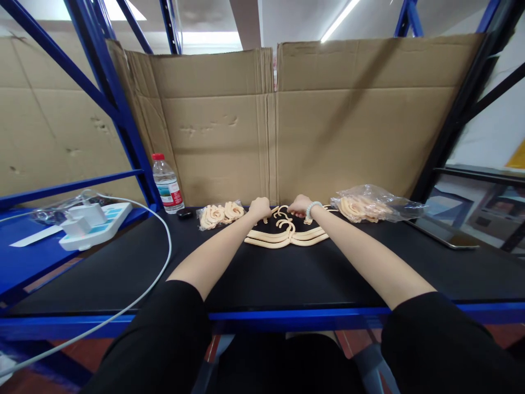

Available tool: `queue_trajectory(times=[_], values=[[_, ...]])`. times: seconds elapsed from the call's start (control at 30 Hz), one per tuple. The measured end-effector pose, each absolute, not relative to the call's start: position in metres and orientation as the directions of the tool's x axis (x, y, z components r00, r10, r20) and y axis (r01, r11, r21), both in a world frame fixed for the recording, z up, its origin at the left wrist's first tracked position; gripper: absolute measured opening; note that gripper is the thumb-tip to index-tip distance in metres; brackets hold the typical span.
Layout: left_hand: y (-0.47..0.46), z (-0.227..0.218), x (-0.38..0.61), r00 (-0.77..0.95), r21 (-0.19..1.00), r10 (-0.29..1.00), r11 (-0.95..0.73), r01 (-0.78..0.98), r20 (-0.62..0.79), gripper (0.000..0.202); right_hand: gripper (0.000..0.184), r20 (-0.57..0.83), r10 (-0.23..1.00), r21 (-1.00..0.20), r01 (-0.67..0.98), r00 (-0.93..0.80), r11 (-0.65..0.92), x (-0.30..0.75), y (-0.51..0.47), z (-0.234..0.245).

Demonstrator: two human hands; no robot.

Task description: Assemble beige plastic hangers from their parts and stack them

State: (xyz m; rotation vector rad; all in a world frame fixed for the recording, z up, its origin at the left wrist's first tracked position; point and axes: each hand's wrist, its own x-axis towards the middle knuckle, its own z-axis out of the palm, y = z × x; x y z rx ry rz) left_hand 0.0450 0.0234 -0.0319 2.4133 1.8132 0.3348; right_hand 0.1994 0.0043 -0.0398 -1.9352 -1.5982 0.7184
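At the far left, on a blue shelf, a white power strip (96, 224) carries plugged-in adapters, and its cable (164, 257) loops across the corner of the black table (262, 273) and off the front edge. A water bottle (166, 183) stands upright against the cardboard (221, 126) at the back, likely parked there to keep the middle free.

Next comes a clear bag of small cream hangers (219, 213), lying flat just left of the left hand (259, 208). That hand is stretched far forward, its fingers curled under into a loose fist right at the hook end of the pile. Whether they actually grip a hook I cannot tell, since the knuckles hide it.

In the centre, between both forearms, loose hangers (287, 236) lie stacked flat on the table, arms nested and hooks pointing toward the cardboard. That seems to be why both hands reach to the far side. The right hand (301, 206), with a pale bead bracelet (312, 209) at the wrist, has its fingers pinched closed on one of the hooks.

Further right a second bag (369, 205) of the same hangers rests near the bracelet, and a tablet (445, 235) lies flat beyond it.
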Motion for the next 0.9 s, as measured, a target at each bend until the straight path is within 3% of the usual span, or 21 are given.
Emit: queue_trajectory(times=[0.13, 0.3, 0.47, 0.53, 0.67, 0.9], values=[[0.025, -0.025, 0.035, 0.214, 0.427, 0.973, -0.229, 0.875, 0.084, 0.013, 0.015, -0.047, 0.99, -0.822, 0.558, 0.133, -0.113, 0.213, -0.01, -0.032], [0.007, -0.019, 0.015, 0.304, 0.73, 0.951, -0.247, 0.637, 0.056, 0.012, 0.01, 0.037, 0.996, -0.942, 0.335, 0.076, 0.009, 0.231, -0.042, -0.026], [-0.026, -0.019, -0.001, 0.406, 0.884, 0.912, -0.237, 0.404, 0.059, 0.015, 0.012, 0.073, 0.997, -0.992, 0.103, 0.0, 0.073, 0.238, -0.069, -0.029], [-0.039, -0.024, -0.004, 0.47, 0.955, 0.88, -0.195, 0.224, 0.069, 0.014, 0.012, 0.071, 0.996, -0.997, -0.022, -0.046, 0.07, 0.237, -0.077, -0.032], [-0.062, -0.039, -0.005, 0.455, 0.976, 0.864, -0.206, -0.069, 0.214, 0.015, 0.007, 0.101, 0.989, -0.993, -0.078, -0.112, 0.092, 0.231, -0.091, -0.038], [-0.078, -0.045, -0.005, 0.458, 0.879, 0.782, -0.477, 0.005, 0.422, 0.028, 0.02, 0.114, 0.96, -0.991, -0.104, -0.257, 0.089, 0.222, -0.114, -0.041]])
